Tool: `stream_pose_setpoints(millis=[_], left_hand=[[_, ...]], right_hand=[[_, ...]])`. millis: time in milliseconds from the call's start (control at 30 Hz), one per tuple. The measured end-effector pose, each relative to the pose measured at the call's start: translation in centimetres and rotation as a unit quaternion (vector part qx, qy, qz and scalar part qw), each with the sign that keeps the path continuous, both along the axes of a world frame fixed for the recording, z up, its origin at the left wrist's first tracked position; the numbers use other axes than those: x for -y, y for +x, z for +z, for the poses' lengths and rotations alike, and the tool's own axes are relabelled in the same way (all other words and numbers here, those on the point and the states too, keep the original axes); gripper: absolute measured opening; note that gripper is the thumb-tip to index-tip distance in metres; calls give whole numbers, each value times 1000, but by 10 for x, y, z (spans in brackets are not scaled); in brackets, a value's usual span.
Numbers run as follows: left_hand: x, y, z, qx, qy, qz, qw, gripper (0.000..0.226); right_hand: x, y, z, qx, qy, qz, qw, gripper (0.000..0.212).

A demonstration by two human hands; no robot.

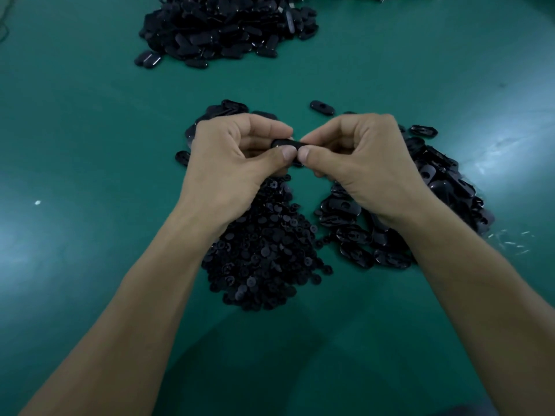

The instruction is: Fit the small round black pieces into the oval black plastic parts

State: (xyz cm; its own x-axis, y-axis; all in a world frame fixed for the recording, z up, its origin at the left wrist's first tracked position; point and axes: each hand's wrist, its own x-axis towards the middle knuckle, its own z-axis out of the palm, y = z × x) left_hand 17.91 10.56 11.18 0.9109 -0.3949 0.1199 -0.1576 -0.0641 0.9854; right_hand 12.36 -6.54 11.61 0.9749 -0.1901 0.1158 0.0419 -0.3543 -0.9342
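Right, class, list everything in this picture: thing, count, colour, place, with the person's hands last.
held oval part: one, black, pinched between both hands
round pieces pile: many, black, between the forearms
oval parts pile: many, black, under and right of the right hand
smaller oval heap: several, black, behind the left hand
far pile: many black parts, top edge of table
table: one, green, beneath everything
white flecks: several, right of the oval parts pile
left hand: one, pinches the part's left end
right hand: one, pinches its right end
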Motion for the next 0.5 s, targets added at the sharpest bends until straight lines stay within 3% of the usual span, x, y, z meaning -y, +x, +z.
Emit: stream_pose_setpoints(millis=[500], left_hand=[[-1, 0, -2, 14, 50, 7, 999, 20]], right_hand=[[-1, 2, -4, -15, -19, -8, 1000, 11]])
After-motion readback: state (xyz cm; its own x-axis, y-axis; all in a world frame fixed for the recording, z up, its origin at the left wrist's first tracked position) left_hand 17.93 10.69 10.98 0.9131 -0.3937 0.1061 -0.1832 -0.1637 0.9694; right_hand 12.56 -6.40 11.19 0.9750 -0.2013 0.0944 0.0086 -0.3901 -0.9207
